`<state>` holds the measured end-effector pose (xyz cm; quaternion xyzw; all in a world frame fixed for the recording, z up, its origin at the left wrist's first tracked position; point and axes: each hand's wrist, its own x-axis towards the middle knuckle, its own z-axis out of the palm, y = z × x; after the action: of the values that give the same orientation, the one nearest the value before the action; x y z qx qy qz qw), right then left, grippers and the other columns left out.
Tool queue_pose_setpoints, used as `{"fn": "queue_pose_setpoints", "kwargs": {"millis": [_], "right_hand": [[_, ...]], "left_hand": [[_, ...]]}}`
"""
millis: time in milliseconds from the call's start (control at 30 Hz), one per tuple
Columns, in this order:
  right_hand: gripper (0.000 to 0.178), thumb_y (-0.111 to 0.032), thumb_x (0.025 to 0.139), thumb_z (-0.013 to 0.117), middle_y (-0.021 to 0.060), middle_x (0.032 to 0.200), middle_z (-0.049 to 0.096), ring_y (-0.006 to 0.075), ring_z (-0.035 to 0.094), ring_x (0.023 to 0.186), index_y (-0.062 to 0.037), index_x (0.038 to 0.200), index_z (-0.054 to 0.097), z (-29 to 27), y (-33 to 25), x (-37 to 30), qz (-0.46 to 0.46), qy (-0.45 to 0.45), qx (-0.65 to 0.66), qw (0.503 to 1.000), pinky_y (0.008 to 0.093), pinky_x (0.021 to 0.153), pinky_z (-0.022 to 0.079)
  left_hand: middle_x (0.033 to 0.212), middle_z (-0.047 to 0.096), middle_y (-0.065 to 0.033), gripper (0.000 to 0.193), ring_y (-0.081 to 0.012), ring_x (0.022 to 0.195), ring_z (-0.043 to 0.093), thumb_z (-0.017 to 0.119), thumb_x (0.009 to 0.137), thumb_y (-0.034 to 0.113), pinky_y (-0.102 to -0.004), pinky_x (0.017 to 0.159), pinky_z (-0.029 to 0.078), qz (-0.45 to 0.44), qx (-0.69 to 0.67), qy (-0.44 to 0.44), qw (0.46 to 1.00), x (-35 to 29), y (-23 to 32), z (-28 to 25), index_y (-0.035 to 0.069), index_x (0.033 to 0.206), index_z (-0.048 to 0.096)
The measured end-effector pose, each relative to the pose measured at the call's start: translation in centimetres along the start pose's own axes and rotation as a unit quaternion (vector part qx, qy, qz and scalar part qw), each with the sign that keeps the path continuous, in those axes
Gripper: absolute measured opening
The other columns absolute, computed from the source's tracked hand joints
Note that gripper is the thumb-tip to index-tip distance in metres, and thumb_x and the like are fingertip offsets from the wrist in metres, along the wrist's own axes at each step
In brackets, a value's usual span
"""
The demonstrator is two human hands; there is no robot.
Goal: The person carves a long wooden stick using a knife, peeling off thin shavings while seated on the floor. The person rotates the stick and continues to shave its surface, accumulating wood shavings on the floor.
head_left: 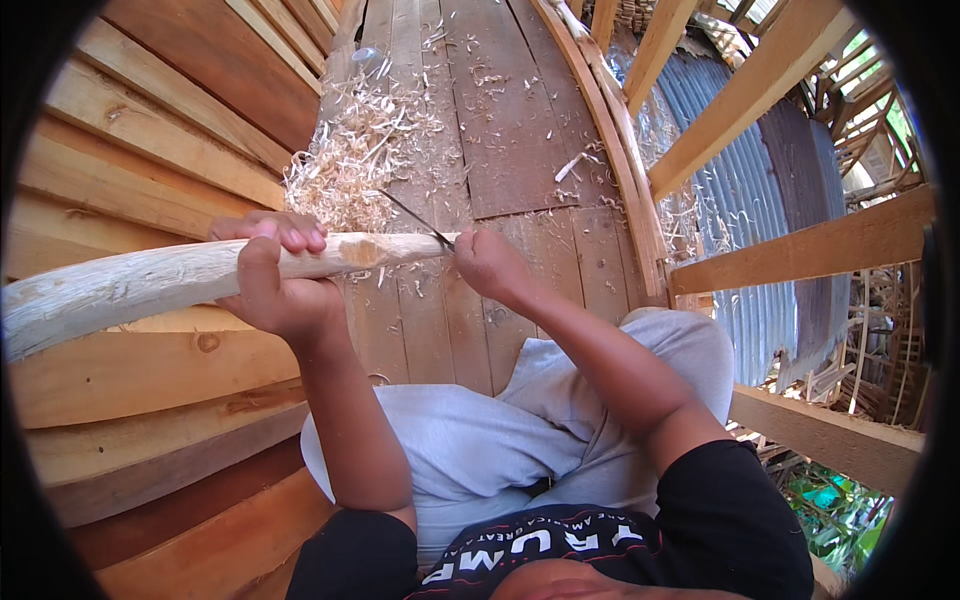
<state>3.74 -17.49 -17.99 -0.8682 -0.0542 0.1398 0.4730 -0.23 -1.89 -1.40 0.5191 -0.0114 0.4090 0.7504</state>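
A pale, peeled wooden pole (pixel 130 278) runs from the left edge to the middle of the view, its right end narrower and whittled, with a knot on it. Around its middle wraps my left hand (pixel 275 270), thumb on top and fingers curled over the far side. My right hand (pixel 490 263) is a closed fist at the pole's narrow end. From this fist a thin dark knife blade (pixel 414 219) points away to the upper left, crossing the wood beside the fist. The fingers hide the knife's handle.
Curly wood shavings (pixel 350 165) heap on the plank floor (pixel 510 150) beyond the pole. A clear cup (pixel 368 60) lies farther off. Stacked boards (pixel 150 365) form the left side; a wooden railing (pixel 800 240) and corrugated metal sheets (pixel 735 150) are on the right. My legs are crossed below.
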Motion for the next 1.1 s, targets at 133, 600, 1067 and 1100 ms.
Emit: {"fn": "queue_pose_setpoints", "kwargs": {"millis": [133, 600, 1067, 1100], "right_hand": [[0.053, -0.031, 0.096, 0.034, 0.0303, 0.073, 0.061, 0.0493, 0.060, 0.073, 0.0071, 0.072, 0.063, 1.0, 0.2, -0.1, 0.014, 0.016, -0.061, 0.998, 0.0538, 0.073, 0.048], [0.054, -0.033, 0.096, 0.031, 0.0276, 0.083, 0.065, 0.0466, 0.063, 0.080, 0.0016, 0.079, 0.068, -0.2, -0.1, -0.2, 0.028, -0.003, -0.063, 0.998, 0.0535, 0.079, 0.049], [0.045, -0.030, 0.094, 0.035, 0.0235, 0.086, 0.066, 0.0413, 0.065, 0.080, 0.0004, 0.085, 0.067, -1.6, -2.6, -1.5, 0.001, -0.038, -0.127, 0.991, 0.0527, 0.074, 0.050], [0.048, -0.030, 0.095, 0.033, 0.0256, 0.085, 0.065, 0.0434, 0.063, 0.079, 0.0022, 0.082, 0.066, -1.2, -0.8, -0.2, 0.000, -0.026, -0.102, 0.994, 0.0537, 0.074, 0.049]], "left_hand": [[0.058, 0.042, -0.0062, 0.008, -0.0154, 0.049, 0.042, 0.051, 0.073, 0.006, -0.0304, 0.051, 0.043, -0.005, 0.003, 0.035, 0.999, 0.9, -0.1, -0.7, 0.008, 0.074, 0.043], [0.058, 0.043, -0.0048, 0.009, -0.0158, 0.050, 0.044, 0.052, 0.073, 0.007, -0.0318, 0.053, 0.043, -0.025, 0.010, 0.063, 0.998, 0.6, -0.2, -1.3, 0.009, 0.073, 0.043], [0.057, 0.042, -0.0057, 0.008, -0.0152, 0.049, 0.043, 0.049, 0.073, 0.005, -0.0300, 0.052, 0.044, 0.003, 0.008, -0.003, 1.000, -0.5, 0.4, -0.4, 0.008, 0.074, 0.041], [0.057, 0.042, -0.0057, 0.008, -0.0153, 0.049, 0.043, 0.048, 0.073, 0.005, -0.0300, 0.052, 0.044, 0.007, 0.006, -0.007, 1.000, -0.2, 0.3, -0.1, 0.008, 0.075, 0.041]]}}
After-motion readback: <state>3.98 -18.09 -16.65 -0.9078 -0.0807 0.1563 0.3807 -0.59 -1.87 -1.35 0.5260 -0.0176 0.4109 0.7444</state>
